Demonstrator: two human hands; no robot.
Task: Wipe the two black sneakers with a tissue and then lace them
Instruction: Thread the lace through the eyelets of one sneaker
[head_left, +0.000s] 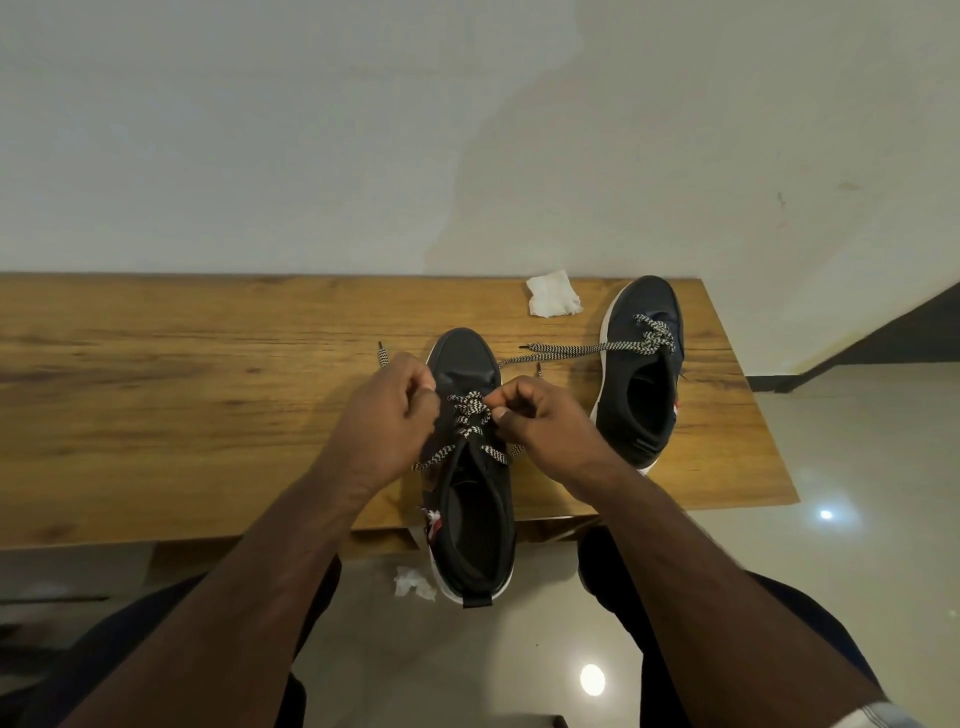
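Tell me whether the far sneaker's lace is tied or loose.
Loose. The far sneaker has its lace threaded only near the toe, with one long end trailing flat across the table.

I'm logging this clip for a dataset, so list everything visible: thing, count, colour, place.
near sneaker: 1, black, table's front edge, heel overhanging
far sneaker: 1, black, table's right end
laces: 2, black-and-white, one in each sneaker
tissue: 1, white, table's back edge
crumpled tissue: 1, white, on the floor
table: 1, brown wood, against the wall
left hand: at near sneaker's lace
right hand: pinching the same lace
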